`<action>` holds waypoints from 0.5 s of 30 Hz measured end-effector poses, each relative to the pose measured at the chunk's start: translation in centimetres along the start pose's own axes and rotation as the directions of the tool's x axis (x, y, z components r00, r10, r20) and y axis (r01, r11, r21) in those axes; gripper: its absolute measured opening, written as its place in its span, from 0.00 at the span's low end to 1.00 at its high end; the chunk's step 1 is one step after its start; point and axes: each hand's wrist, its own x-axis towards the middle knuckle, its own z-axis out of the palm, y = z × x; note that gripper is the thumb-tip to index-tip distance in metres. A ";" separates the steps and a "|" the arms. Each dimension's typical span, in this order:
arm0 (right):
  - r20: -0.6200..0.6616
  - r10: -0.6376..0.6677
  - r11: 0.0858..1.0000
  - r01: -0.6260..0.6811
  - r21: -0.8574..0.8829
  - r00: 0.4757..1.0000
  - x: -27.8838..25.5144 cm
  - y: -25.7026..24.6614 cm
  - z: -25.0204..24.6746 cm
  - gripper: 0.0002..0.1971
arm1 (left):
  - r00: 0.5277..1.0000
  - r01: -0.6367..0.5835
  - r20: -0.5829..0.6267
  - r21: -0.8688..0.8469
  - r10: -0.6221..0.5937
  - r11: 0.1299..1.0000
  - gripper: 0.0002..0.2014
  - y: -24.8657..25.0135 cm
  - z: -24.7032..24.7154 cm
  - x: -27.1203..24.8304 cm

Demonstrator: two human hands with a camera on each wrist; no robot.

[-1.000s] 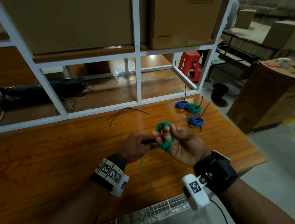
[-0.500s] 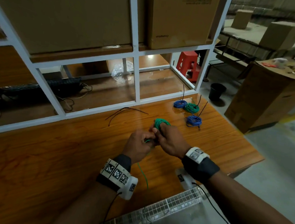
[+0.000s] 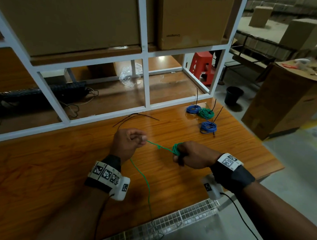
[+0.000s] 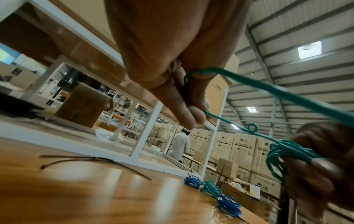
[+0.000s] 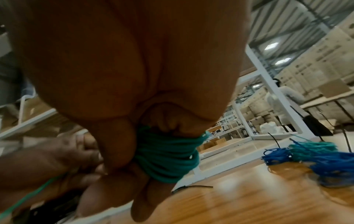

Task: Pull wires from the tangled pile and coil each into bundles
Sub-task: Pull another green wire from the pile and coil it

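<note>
a person's right hand (image 3: 192,155) clenches a half-wound coil of green wire (image 3: 176,149), loops wrapped round its fingers (image 5: 114,151), while the left hand (image 3: 128,142) pinches the free run of the same wire between thumb and fingertips (image 4: 193,116), drawing it taut between the two grips above the wooden worktop (image 3: 43,169). a small kink (image 3: 158,147) sits in the stretched span between the hands; behind the left grip the wire tail (image 3: 144,181) drops toward the near edge of the worktop and a wire mesh basket (image 3: 167,227). to do this step well, the kink probably wants smoothing out through the left pinch before the next turn goes on, with steady tension so loops lie side by side on the right fingers and do not slip off. beyond the right grip lie three finished bundles, two blue (image 3: 208,126) and one green (image 3: 206,113), each apparently with a black tie. beyond the left grip, loose black cable ties (image 3: 136,117) rest by a white shelf frame (image 3: 146,83) carrying cardboard boxes (image 3: 191,21). a red stool (image 3: 201,67) and black bucket (image 3: 234,95) stand on the warehouse floor beyond.
</note>
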 end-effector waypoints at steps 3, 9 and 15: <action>-0.026 -0.005 0.996 0.007 0.086 1.000 -0.4 0.7 -0.7 0.08 | 0.999 0.026 -0.032 0.006 -0.026 1.000 0.05 -0.7 -1.4 0.7; -0.089 0.029 0.999 -0.026 0.040 0.996 -0.5 1.0 -1.5 0.13 | 0.995 0.086 -0.055 0.031 -0.085 0.996 0.03 -1.5 -1.7 0.3; -0.053 0.045 0.994 -0.039 0.103 0.998 0.8 0.6 -0.9 0.16 | 0.996 -0.087 0.064 0.498 0.064 0.863 0.09 -1.7 0.0 0.1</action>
